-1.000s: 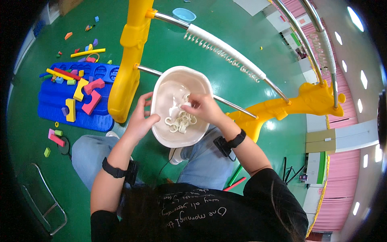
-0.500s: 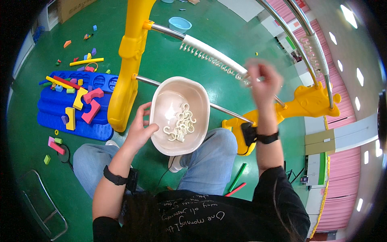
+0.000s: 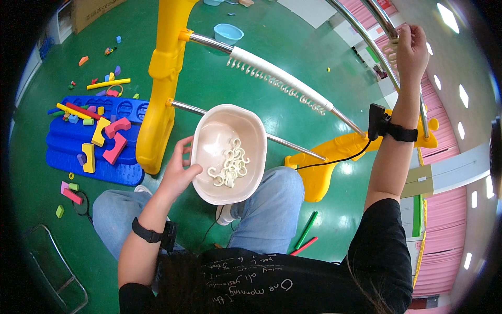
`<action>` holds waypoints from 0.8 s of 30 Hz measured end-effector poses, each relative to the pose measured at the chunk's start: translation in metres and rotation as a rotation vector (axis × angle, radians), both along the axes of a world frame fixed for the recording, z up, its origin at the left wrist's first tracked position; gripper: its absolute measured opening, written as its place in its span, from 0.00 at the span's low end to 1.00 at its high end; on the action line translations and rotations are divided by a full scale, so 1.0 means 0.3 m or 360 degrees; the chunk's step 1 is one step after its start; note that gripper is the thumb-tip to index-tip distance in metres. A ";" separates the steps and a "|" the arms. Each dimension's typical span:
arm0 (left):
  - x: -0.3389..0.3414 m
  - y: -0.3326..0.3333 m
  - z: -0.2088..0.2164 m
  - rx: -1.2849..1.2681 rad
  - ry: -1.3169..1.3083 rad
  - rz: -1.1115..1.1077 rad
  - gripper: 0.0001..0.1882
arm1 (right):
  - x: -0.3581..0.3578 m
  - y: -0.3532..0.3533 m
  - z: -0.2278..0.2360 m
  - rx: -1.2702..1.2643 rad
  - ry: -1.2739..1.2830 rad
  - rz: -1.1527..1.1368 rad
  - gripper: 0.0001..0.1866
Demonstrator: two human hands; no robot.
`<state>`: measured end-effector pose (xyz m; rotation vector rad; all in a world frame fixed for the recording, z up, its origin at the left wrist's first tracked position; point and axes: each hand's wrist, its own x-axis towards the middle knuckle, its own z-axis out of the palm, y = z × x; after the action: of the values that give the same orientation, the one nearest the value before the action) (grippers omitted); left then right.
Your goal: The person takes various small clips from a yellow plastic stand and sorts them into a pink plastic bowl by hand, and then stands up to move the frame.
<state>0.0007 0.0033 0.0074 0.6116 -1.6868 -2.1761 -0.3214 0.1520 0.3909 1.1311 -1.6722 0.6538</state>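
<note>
My left hand (image 3: 179, 170) grips the left rim of a white plastic basin (image 3: 212, 118), thumb at the rim and fingers along the outer wall. Inside lies a small heap of off-white C-shaped hooks (image 3: 230, 166). High on the right, my right hand (image 3: 413, 48) is raised with its fingers curled together by an upper metal bar (image 3: 381, 18). Pale rings show beside it, and what the fingers hold is hidden. A row of white open rings (image 3: 277, 81) hangs under a white sleeve (image 3: 285, 76) on the lower bar of the yellow frame (image 3: 166, 63).
A blue plastic panel (image 3: 112, 170) with colourful foam blocks (image 3: 114, 149) lies on the left. Beyond the frame sits a light-blue basin (image 3: 228, 34). Green and red sticks (image 3: 306, 230) lie by my right leg. A metal frame (image 3: 63, 267) stands at lower left.
My right hand has moved up and to the right, from the end of the ring row to the upper bar. The left hand and basin have barely shifted.
</note>
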 end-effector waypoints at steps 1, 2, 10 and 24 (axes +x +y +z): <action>0.000 -0.001 -0.005 -0.0002 0.0017 0.0000 0.40 | -0.028 0.013 0.016 0.0150 -0.0043 -0.0011 0.15; 0.000 -0.001 -0.008 -0.0004 0.0034 0.0000 0.40 | -0.052 0.029 0.030 0.0300 -0.0085 -0.0023 0.15; -0.001 -0.002 -0.001 -0.0016 -0.0005 0.0018 0.39 | -0.114 0.068 0.079 0.0367 -0.0538 0.0073 0.21; -0.006 0.004 0.011 0.0015 -0.0021 -0.0009 0.39 | -0.046 0.033 0.031 0.0387 -0.0379 0.0247 0.23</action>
<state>-0.0011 0.0045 0.0107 0.6253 -1.6881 -2.1897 -0.3351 0.1620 0.4004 1.4120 -1.9179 0.7193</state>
